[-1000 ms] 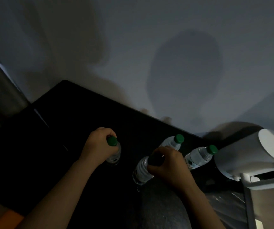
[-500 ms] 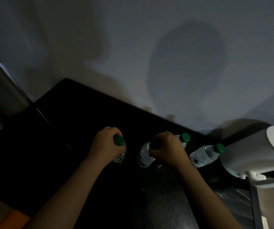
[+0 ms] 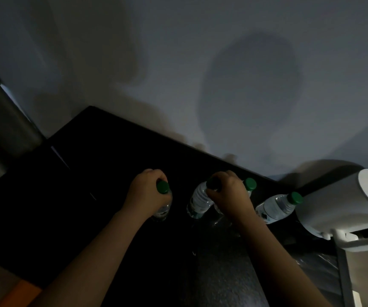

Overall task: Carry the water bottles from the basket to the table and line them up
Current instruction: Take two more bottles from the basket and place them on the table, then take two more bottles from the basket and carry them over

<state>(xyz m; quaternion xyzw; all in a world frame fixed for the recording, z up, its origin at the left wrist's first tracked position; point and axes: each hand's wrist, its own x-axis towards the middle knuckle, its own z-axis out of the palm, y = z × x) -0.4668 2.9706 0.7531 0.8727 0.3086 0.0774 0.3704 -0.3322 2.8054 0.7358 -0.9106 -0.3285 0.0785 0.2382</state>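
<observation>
My right fingers (image 3: 224,176) pinch right bottle (image 3: 199,201) neck, just left of nearest placed bottle (image 3: 250,185); left fingers (image 3: 156,176) wrap left bottle (image 3: 163,202) neck, next slot leftward.

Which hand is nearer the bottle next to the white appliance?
Right. The right hand, gripping the second bottle from the left, is just left of the rightmost bottle; the left hand, gripping the leftmost bottle, is farther left.

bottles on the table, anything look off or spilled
Nothing stands out. The left hand grips one bottle, the right hand another, both on the table; two more stand beside. No spill shows.
</observation>
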